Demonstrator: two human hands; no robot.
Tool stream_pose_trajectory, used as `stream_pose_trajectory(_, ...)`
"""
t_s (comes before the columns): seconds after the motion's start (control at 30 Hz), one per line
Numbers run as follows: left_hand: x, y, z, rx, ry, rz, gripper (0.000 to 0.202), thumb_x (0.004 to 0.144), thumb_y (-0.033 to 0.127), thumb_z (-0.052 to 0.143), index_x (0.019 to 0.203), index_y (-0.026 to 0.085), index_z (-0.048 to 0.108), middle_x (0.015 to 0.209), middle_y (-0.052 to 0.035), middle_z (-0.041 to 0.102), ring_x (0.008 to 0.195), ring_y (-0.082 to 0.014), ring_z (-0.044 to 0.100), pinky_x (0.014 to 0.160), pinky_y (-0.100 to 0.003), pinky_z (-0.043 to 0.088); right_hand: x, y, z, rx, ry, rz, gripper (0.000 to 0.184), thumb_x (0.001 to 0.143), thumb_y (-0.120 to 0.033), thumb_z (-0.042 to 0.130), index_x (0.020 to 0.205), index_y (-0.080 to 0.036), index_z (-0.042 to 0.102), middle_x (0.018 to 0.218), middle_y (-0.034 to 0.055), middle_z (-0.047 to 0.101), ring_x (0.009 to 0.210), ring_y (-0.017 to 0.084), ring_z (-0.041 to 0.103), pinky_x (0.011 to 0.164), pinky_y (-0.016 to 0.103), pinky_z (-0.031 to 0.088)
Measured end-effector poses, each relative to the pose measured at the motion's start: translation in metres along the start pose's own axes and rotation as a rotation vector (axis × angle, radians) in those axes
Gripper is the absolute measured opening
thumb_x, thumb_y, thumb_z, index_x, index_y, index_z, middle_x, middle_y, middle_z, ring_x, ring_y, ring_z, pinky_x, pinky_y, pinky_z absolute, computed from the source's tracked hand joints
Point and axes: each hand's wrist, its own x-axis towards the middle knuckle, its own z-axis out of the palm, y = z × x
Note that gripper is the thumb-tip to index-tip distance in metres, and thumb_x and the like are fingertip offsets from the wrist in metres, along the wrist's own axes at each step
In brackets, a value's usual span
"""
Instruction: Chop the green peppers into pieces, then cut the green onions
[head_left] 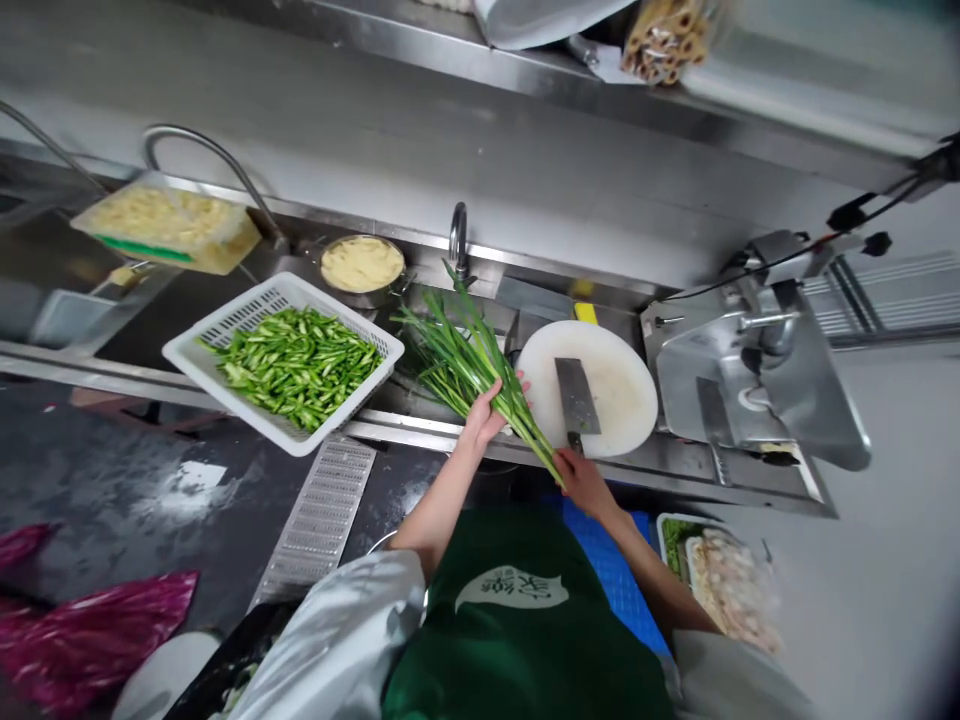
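Note:
A bunch of green onions (501, 385) slants from the sink side down to the near edge of the counter. My left hand (484, 417) is closed around its middle, thumb on top and fingers showing on the far side. At the root ends, my right hand (586, 484) grips the stalks with its fingers curled. Just beyond the right hand, a cleaver (576, 396) lies flat on a round white cutting board (630, 390), its handle reaching the board's near edge. More green leaves lie beneath the bunch, partly hidden by it.
A white basket (196, 352) of sliced green peppers (300, 365) overhangs the counter's left edge. Behind stand a metal bowl (367, 296) and a tub (225, 255) of pale cut food. A faucet (458, 240) rises at the back. Right is a metal basin (690, 365) with another cleaver (712, 412).

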Motion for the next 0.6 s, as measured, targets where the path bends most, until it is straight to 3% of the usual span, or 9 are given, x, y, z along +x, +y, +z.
stream_pose_trajectory(0.1,0.01,-0.015,0.006,0.061,0.049,0.023,0.027,0.086,0.021,0.074,0.11,0.01,0.07,0.121,-0.0165,0.073,0.107,-0.0255,0.072,0.099,-0.042,0.058,0.003,0.027,-0.01,-0.034,0.065,-0.017,0.044,0.095,-0.06,0.038,0.092,-0.023,0.062,0.068,0.0029,0.067,0.064,0.021,0.066,0.061,0.03,0.047)
stream_pose_trajectory(0.23,0.022,-0.019,0.02,0.193,0.115,0.148,0.028,0.075,0.02,0.082,0.098,0.008,0.071,0.111,-0.016,0.076,0.082,-0.0187,0.072,0.086,-0.038,0.062,0.013,0.08,-0.03,-0.078,0.31,0.117,0.045,0.096,-0.057,0.035,0.076,-0.023,0.056,0.076,0.0084,0.071,0.075,0.023,0.068,0.07,0.032,0.049)
stream_pose_trajectory(0.37,0.025,-0.004,0.035,0.407,0.116,0.207,0.036,0.071,0.032,0.086,0.093,0.009,0.07,0.08,-0.008,0.073,0.064,-0.0149,0.065,0.068,-0.032,0.059,0.019,0.119,-0.025,-0.232,0.278,0.177,0.024,0.092,-0.046,0.053,0.1,-0.024,0.057,0.084,0.0065,0.072,0.083,0.025,0.071,0.074,0.031,0.049)
stream_pose_trajectory(0.5,0.027,0.013,0.044,0.72,0.14,0.257,0.039,0.073,0.044,0.084,0.087,0.012,0.067,0.066,-0.0008,0.062,0.054,-0.0121,0.057,0.054,-0.026,0.048,0.026,0.122,0.002,-0.22,0.278,0.137,0.029,0.092,-0.042,0.052,0.115,-0.024,0.049,0.096,0.0079,0.071,0.092,0.028,0.071,0.074,0.032,0.049)
stream_pose_trajectory(0.6,0.028,0.024,0.042,1.024,0.207,0.355,0.031,0.076,0.04,0.079,0.08,0.015,0.061,0.06,0.0021,0.056,0.051,-0.0113,0.051,0.052,-0.024,0.042,0.039,0.112,0.009,-0.147,0.263,0.183,0.04,0.086,-0.035,0.058,0.121,-0.022,0.044,0.099,0.009,0.069,0.091,0.028,0.07,0.073,0.032,0.049)
